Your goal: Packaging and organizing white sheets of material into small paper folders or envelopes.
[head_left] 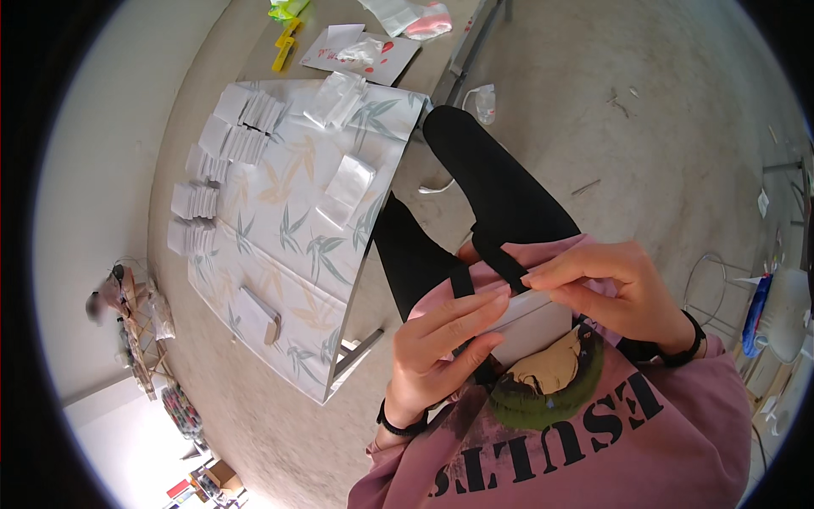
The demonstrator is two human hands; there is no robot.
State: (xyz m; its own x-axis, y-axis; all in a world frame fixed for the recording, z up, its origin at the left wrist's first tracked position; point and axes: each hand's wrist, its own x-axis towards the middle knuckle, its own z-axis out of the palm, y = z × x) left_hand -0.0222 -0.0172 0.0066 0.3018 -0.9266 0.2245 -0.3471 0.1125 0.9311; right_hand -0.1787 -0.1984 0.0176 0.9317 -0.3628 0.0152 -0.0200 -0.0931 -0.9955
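Close to my body, over my lap, both my hands are at a flat white box-like thing [536, 327]. My left hand [445, 335] lies along its left side, fingers over the top edge and thumb lower down. At its upper right corner, my right hand [598, 284] pinches with thumb and forefinger. Two black straps [500, 254] run down behind my fingertips; whether I touch them is unclear. On the table to the left, several stacks of white packets [246, 136] stand in rows. Piles of clear plastic bags [346, 191] lie near the table's right edge.
A leaf-patterned cloth covers the table [280, 204]. Its near end bears a small white stack [257, 316]. Beyond are a yellow tool [287, 47] and printed sheets [386, 59]. A clear bag [484, 103] lies on the concrete floor. A cluttered rack [136, 327] stands left.
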